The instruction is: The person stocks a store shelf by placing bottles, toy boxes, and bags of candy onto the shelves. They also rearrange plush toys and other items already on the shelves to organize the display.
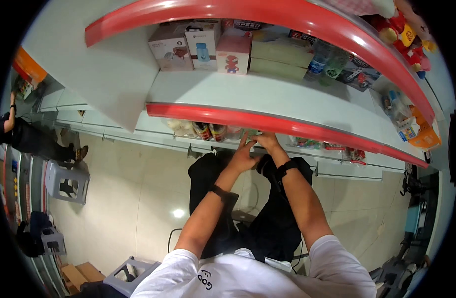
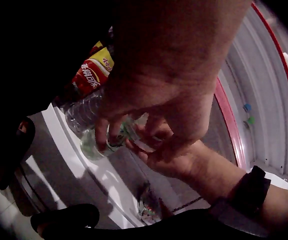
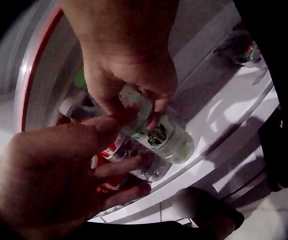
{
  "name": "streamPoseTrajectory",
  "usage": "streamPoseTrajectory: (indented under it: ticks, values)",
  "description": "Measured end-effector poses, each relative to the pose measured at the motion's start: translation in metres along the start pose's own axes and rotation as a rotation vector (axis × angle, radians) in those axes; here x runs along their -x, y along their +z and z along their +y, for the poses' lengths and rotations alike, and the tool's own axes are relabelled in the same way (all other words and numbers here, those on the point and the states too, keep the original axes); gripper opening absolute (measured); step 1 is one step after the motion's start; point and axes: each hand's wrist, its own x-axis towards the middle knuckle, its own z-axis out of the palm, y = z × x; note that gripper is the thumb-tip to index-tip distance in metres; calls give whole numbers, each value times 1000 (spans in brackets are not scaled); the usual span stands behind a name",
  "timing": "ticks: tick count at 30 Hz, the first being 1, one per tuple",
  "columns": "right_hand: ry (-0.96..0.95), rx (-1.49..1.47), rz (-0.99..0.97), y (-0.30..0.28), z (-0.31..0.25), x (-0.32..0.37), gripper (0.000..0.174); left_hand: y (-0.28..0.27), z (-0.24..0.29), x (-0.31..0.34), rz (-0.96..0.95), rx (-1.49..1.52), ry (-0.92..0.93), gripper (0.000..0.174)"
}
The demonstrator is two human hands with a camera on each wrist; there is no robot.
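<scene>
On the lower shelf, a green-tinted clear plastic bottle [image 3: 180, 149] with a printed label leans under both hands. My right hand [image 3: 131, 75] comes from above, its thumb and fingers gripping the bottle's upper part. From the other side reaches my left hand [image 3: 54, 162], thumb side close to the bottle's top and the other fingers stretched out across a neighbouring clear bottle [image 3: 151, 169]. In the left wrist view, fingertips of the left hand [image 2: 164, 95] overlap the green-tinted bottle. A red-and-yellow-labelled cola bottle [image 2: 90, 73] stands beside the clear one. The shelf's red edge hides some of this in the head view.
The red shelf edge [image 1: 267, 125] runs just above the hands. Boxed goods [image 1: 204, 47] and bottles [image 1: 332, 69] fill the upper shelf. Small packets [image 1: 307, 143] lie to the right on the lower shelf. A grey stool [image 1: 66, 181] and another person's legs [image 1: 39, 141] are at left.
</scene>
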Motion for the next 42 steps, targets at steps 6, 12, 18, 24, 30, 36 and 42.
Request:
streamPoseTrajectory:
  ticks: [6,12,18,24,30,36,42]
  values:
    - [-232,225,143,0,4,10,59,0,4,-1,-45,-40,-17,68]
    - [-107,299,-270,-37,-42,107,51,2,1,-2,-145,-83,-199,67]
    - [-327,218,-289,-102,-147,172,29,-2,10,3,-127,-112,-131,62]
    - [-557,224,378,-201,-228,108,36,0,7,7,-286,-185,-59,64]
    - [-420,298,709,-257,-230,10,64,-11,18,12,-442,-144,-125,63]
    - [-717,428,568,-276,-215,-51,67,6,-10,11,-366,-210,-66,64]
    - [-641,545,817,-276,-205,-38,71,10,-21,6,-334,-184,-18,56]
